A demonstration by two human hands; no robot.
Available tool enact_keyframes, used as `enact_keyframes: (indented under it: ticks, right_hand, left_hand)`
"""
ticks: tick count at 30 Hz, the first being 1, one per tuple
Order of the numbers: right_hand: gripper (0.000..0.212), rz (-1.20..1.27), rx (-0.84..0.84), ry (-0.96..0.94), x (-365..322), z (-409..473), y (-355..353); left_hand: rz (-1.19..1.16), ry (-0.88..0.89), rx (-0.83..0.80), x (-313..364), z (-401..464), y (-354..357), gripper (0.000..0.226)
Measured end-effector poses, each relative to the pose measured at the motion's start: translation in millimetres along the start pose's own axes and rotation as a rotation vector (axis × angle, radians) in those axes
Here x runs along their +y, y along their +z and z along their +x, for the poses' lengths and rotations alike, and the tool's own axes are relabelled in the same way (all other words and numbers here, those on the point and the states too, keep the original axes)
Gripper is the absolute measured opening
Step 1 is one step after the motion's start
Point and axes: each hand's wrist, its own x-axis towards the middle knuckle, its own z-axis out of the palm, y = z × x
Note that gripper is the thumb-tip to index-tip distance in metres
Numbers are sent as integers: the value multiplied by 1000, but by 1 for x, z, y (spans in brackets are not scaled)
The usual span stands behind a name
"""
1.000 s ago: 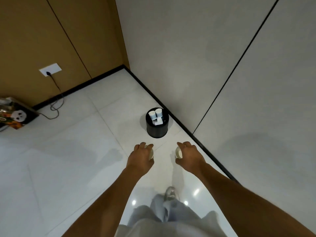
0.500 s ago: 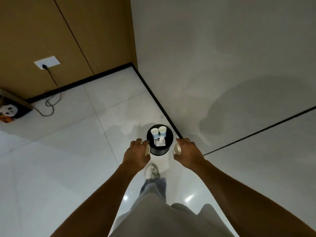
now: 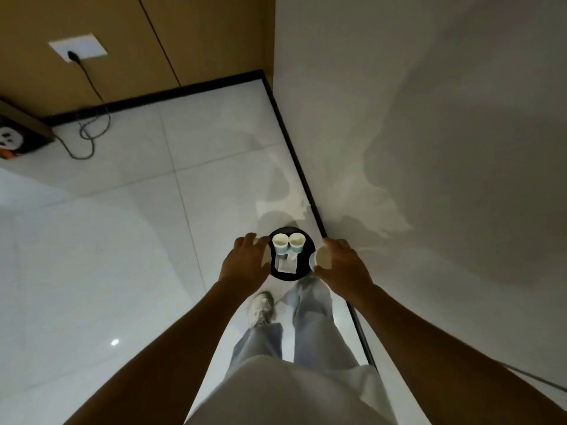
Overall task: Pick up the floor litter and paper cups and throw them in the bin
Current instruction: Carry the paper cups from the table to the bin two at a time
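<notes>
A black round bin (image 3: 307,250) stands on the white tile floor by the wall's skirting. Inside it sit two white paper cups (image 3: 288,242) and a white scrap of paper (image 3: 286,265). My left hand (image 3: 245,262) grips a paper cup (image 3: 265,256) at the bin's left rim; only a sliver of that cup shows past my fingers. My right hand (image 3: 343,266) grips another paper cup (image 3: 322,257) at the bin's right rim, its open mouth facing the bin.
The grey wall (image 3: 429,118) runs close along the right. A black cable (image 3: 89,130) trails from a wall socket (image 3: 78,50) to the floor at the back left, beside a dark box with a cartoon print (image 3: 18,136). My legs and shoe (image 3: 260,308) are below the bin.
I have stepped up to the bin. Both hands, each still holding a cup, now flank its rim instead of being short of it.
</notes>
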Motion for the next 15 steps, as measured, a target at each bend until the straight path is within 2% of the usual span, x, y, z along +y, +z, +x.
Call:
enact_keyframes:
  ticks: [8, 15]
  right_hand:
    - [63, -35, -89, -50, 33, 107, 14]
    - [65, -31, -141, -61, 63, 186, 64]
  left_hand:
    - [-116, -222, 30, -3, 78, 48, 58]
    - [-161, -241, 62, -22, 153, 127, 60]
